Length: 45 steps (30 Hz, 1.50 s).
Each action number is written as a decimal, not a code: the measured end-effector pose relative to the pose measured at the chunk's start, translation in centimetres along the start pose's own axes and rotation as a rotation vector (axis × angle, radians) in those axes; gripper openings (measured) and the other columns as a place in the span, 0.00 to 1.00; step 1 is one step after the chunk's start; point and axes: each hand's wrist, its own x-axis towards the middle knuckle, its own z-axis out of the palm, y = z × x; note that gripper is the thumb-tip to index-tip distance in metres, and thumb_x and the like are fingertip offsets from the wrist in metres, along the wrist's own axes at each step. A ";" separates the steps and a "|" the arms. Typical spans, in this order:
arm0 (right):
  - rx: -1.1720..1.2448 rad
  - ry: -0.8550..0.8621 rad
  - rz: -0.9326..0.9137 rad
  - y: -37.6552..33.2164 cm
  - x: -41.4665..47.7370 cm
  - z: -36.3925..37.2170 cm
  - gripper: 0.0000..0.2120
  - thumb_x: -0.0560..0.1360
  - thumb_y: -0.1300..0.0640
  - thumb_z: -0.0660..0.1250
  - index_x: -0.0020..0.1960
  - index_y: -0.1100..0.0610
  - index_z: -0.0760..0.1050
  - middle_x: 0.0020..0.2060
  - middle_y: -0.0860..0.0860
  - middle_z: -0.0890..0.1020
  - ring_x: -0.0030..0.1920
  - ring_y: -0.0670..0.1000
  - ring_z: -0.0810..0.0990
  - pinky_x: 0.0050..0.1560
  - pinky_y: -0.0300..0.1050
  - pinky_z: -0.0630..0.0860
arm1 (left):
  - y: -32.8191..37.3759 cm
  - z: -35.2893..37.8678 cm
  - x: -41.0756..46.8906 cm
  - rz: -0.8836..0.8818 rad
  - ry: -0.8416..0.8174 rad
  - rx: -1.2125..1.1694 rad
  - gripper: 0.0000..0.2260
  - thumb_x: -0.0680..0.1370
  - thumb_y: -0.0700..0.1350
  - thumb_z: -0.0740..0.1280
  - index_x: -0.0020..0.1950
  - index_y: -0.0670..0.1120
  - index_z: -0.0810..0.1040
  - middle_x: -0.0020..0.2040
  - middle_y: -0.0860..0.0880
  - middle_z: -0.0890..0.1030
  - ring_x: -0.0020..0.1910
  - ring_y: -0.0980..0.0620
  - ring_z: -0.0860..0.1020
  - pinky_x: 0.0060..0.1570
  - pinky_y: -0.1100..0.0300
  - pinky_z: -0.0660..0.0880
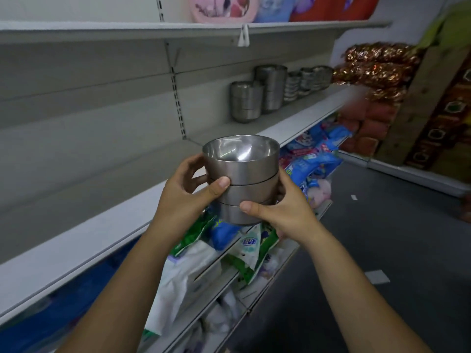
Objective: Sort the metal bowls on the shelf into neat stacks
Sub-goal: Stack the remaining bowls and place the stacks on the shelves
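A stack of three nested metal bowls hangs in the air in front of the grey shelf, held between both hands. My left hand grips its left side, thumb across the middle bowl. From the right and below, my right hand grips it, thumb on the lowest bowl. Farther along the shelf stand several stacks of metal bowls: a short one, a taller one, and smaller stacks behind.
Colourful packets and white bags fill the lower shelf under the bowls. Gold foil bundles hang at the shelf's far end. Cushions lie on the top shelf. Dark aisle floor lies to the right.
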 end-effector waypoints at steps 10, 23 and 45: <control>-0.072 0.042 -0.026 2.5 11.6 -5.9 0.43 0.63 0.64 0.83 0.73 0.47 0.68 0.59 0.40 0.80 0.54 0.30 0.79 0.49 0.26 0.76 | -0.8 3.2 15.1 0.041 -0.225 0.120 0.26 0.69 0.50 0.80 0.64 0.51 0.77 0.59 0.57 0.84 0.59 0.57 0.82 0.56 0.62 0.78; -0.055 0.010 0.003 8.3 26.5 -7.8 0.42 0.62 0.54 0.85 0.69 0.36 0.68 0.60 0.38 0.81 0.60 0.38 0.80 0.61 0.43 0.80 | -4.8 4.8 28.8 0.041 -0.207 0.439 0.32 0.67 0.65 0.75 0.69 0.61 0.74 0.63 0.60 0.80 0.62 0.59 0.79 0.62 0.53 0.77; -0.171 -0.588 0.001 12.4 45.2 -4.4 0.60 0.61 0.47 0.85 0.79 0.46 0.46 0.70 0.44 0.68 0.70 0.49 0.70 0.67 0.47 0.71 | -11.9 5.9 34.5 0.142 0.543 0.451 0.30 0.75 0.53 0.75 0.74 0.52 0.68 0.69 0.59 0.74 0.64 0.62 0.76 0.54 0.69 0.76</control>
